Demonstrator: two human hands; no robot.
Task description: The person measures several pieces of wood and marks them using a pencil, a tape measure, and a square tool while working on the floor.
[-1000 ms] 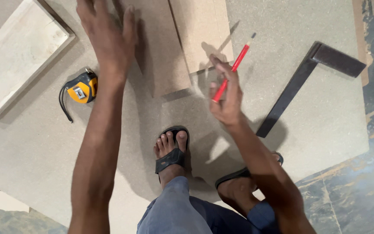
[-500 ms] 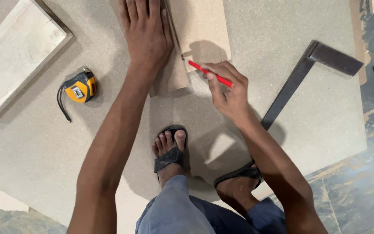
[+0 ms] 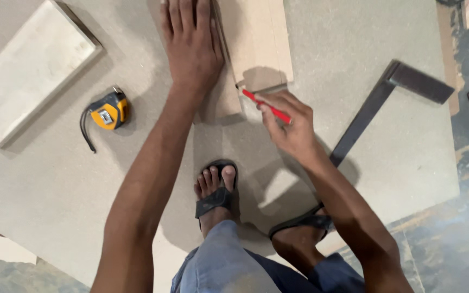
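Note:
My left hand (image 3: 192, 46) lies flat, fingers spread, pressing down a narrow brown board strip (image 3: 221, 103) at the top centre. Beside that strip on the right lies a lighter board piece (image 3: 259, 38). My right hand (image 3: 291, 127) grips a red pencil (image 3: 264, 106), whose tip touches the near end of the gap between the two pieces. All of this rests on a large fibreboard sheet (image 3: 82, 184) on the floor.
A yellow tape measure (image 3: 107, 114) with a black strap lies left of my left arm. A pale wooden block (image 3: 28, 76) sits at the upper left. A dark metal try square (image 3: 378, 103) lies to the right. My sandalled feet (image 3: 215, 192) stand on the sheet.
My left hand moved right and settled flat on the narrow strip. My right hand turned the pencil from pointing up to pointing down-left, with its tip at the boards' edge.

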